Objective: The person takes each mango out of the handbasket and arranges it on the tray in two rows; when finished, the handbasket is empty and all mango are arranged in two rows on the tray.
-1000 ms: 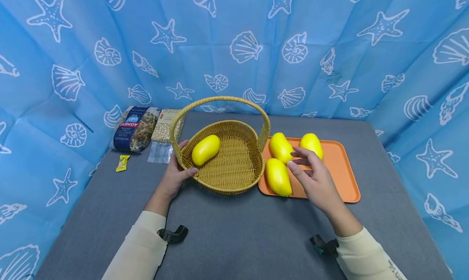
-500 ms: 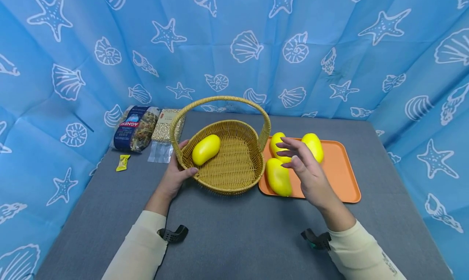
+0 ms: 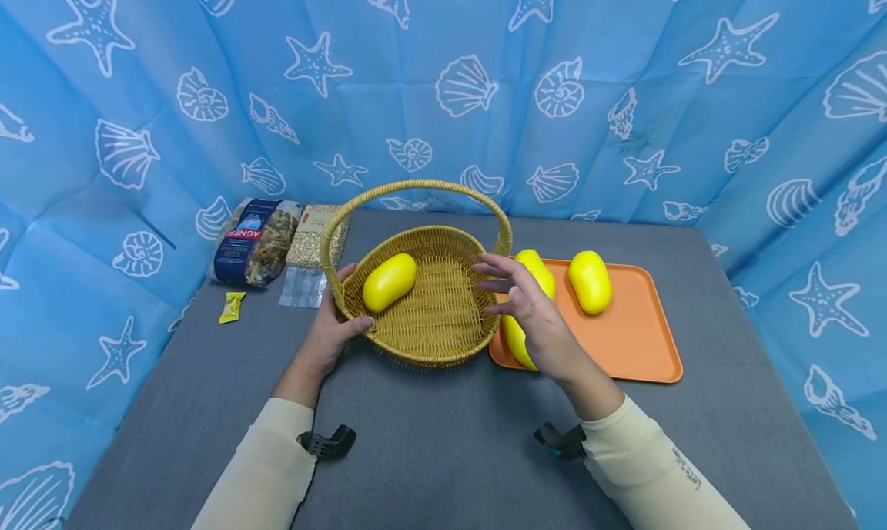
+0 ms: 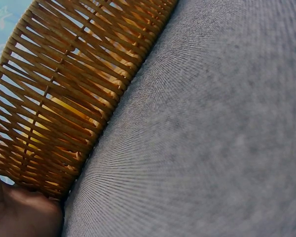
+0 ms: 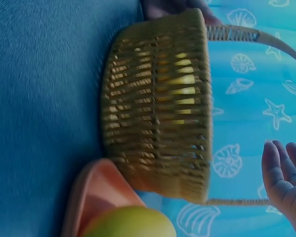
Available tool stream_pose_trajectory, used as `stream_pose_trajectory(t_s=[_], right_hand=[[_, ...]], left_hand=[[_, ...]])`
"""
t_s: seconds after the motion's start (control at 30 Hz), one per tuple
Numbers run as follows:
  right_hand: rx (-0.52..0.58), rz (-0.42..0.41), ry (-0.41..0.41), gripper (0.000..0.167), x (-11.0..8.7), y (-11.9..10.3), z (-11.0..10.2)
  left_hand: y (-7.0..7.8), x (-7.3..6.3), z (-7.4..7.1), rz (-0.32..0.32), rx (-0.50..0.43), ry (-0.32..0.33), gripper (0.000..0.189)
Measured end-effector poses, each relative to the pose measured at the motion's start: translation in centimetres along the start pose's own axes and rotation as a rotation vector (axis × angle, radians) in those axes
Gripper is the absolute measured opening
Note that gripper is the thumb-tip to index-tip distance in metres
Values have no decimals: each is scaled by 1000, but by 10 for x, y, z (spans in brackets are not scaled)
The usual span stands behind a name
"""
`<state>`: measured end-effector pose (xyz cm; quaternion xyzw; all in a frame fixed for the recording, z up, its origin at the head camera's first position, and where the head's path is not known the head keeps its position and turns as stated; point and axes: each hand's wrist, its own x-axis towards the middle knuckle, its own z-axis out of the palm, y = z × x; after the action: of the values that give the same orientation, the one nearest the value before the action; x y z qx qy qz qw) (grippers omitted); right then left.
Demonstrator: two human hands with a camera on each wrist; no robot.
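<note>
My left hand grips the left side of a wicker basket, thumb over the rim and fingers around the outer wall. Inside the basket lies one yellow mango. In the head view my right hand overlaps the basket's right rim and the tray's left end, fingers spread and holding nothing. The right wrist view puts this hand higher than the basket rim, apart from it. An orange tray bears three mangoes: one at right, and two at left partly hidden by my right hand.
At the back left lie a pasta bag and a clear packet of pale grains. A small yellow wrapped candy lies in front of them. The basket's tall arched handle rises over it. A blue curtain encloses the grey table.
My right hand has moved left, from over the tray's mangoes to the basket's right rim, its fingers staying free of any object. The left hand and basket keep their place.
</note>
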<state>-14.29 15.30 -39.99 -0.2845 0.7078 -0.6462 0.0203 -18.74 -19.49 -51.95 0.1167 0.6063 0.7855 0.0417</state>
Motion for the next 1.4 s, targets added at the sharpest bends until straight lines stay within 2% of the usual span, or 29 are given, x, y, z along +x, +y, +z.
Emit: stream_pose_trajectory(t_s=[0.27,0.47,0.6,0.8,1.0,1.2,1.4], right_hand=[[75,76,-37,78,18,13,20],[80,150,-48,78,33,26,34],[97,193,-43,80,42,36,41],[98,256,-13,71,54,46,49],[57,311,-7,67,65,56,55],[16,336,-26,72,77,65,61],[-150,337,-35,81,88,75,65]], left_hand=[[0,-1,-3,8,6,-3,97],[1,-1,-4,7,6,-2,98],[0,-1,-6,13,6,-2,101],[-1,0,-7,14,15,-5,101],[0,0,-7,7,19,-1,98],[0,0,-6,3,19,-4,98],[-1,1,-4,-11,54,-9,98]])
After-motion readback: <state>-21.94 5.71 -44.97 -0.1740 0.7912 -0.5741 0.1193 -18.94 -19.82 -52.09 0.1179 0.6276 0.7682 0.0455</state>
